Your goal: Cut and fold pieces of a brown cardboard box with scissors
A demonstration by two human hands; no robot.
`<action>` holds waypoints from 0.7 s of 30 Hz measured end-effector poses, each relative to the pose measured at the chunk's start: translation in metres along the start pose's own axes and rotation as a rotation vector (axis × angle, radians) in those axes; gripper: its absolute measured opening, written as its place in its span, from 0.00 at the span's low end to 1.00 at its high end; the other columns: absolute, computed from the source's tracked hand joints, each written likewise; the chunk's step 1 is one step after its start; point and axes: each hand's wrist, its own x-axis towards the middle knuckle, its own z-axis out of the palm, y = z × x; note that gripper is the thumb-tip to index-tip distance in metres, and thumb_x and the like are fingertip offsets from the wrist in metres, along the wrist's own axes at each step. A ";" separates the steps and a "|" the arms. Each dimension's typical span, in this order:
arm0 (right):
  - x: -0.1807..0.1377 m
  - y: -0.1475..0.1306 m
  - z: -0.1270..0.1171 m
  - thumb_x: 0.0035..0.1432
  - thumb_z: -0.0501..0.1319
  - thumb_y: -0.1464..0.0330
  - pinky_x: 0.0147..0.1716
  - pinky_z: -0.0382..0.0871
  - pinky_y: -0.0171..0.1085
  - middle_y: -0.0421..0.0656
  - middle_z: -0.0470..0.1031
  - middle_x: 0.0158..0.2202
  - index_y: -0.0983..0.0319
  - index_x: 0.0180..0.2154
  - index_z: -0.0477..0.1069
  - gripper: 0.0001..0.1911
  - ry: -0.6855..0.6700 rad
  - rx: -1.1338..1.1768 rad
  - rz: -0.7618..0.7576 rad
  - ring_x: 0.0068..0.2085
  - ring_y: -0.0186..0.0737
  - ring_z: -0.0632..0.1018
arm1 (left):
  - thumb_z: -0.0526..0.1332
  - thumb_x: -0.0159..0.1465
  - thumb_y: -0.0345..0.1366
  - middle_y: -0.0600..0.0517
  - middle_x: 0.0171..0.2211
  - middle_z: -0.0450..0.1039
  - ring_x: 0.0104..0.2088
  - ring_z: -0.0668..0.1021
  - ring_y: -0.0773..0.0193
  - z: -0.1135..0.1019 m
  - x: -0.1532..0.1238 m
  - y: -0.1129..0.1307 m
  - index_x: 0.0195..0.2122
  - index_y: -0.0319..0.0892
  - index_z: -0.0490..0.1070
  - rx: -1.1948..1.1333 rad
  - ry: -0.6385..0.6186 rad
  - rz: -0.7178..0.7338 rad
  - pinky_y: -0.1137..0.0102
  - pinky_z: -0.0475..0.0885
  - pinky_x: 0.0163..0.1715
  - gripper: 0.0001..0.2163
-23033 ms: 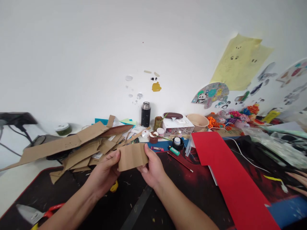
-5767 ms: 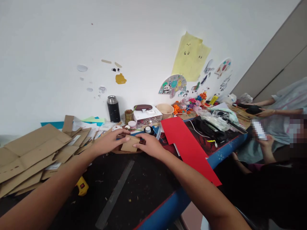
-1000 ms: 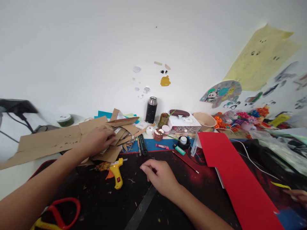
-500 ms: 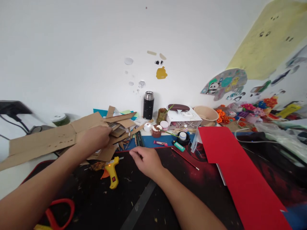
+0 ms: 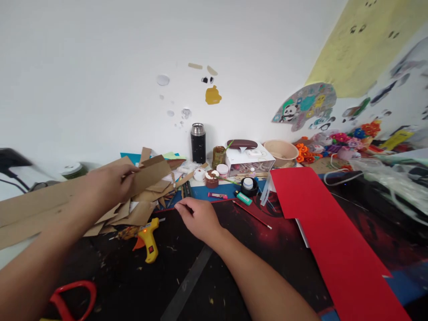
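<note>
Over the heap of cardboard scraps [image 5: 143,211], my left hand [image 5: 112,180] is closed on the edge of a brown cardboard piece [image 5: 154,173], which is tilted upward. My right hand [image 5: 198,217] is held above the dark mat, thumb and fingers pinched together; whatever they hold, if anything, is hidden. Left of it lies a yellow glue gun [image 5: 150,243] with an orange trigger and a lit orange light. A grey strip [image 5: 187,285] runs along the mat below the right wrist.
Red-handled scissors [image 5: 75,294] lie at the lower left. Along the wall stand a black flask [image 5: 198,145], a white box [image 5: 250,156] and a beige bowl [image 5: 281,151]. A red sheet [image 5: 334,240] covers the right side, near a red pencil [image 5: 252,215] and a green lighter [image 5: 243,198].
My left hand has raised a cardboard piece from the heap and drawn it slightly left. My right hand keeps its pinched shape. The whole view has shifted a little.
</note>
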 end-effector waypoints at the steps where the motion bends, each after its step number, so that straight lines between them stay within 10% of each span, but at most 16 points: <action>1: 0.000 0.001 0.000 0.73 0.61 0.63 0.41 0.69 0.36 0.43 0.86 0.38 0.58 0.43 0.82 0.11 0.011 0.021 0.015 0.39 0.43 0.83 | 0.54 0.66 0.47 0.49 0.37 0.84 0.38 0.81 0.46 -0.005 -0.002 -0.001 0.51 0.51 0.81 0.017 0.034 -0.050 0.62 0.71 0.36 0.20; 12: 0.008 0.009 0.005 0.68 0.62 0.53 0.19 0.59 0.31 0.34 0.72 0.22 0.61 0.40 0.76 0.17 0.037 0.567 0.269 0.18 0.31 0.67 | 0.72 0.55 0.56 0.48 0.37 0.83 0.40 0.81 0.54 0.007 -0.030 0.016 0.49 0.43 0.81 -0.903 0.033 -0.160 0.64 0.74 0.40 0.26; 21: 0.015 0.013 -0.003 0.60 0.65 0.44 0.14 0.51 0.29 0.34 0.71 0.20 0.60 0.34 0.70 0.25 0.139 0.778 0.358 0.16 0.29 0.65 | 0.71 0.61 0.53 0.50 0.35 0.81 0.38 0.81 0.54 0.045 -0.043 0.038 0.54 0.44 0.78 -1.044 -0.164 -0.046 0.63 0.75 0.38 0.25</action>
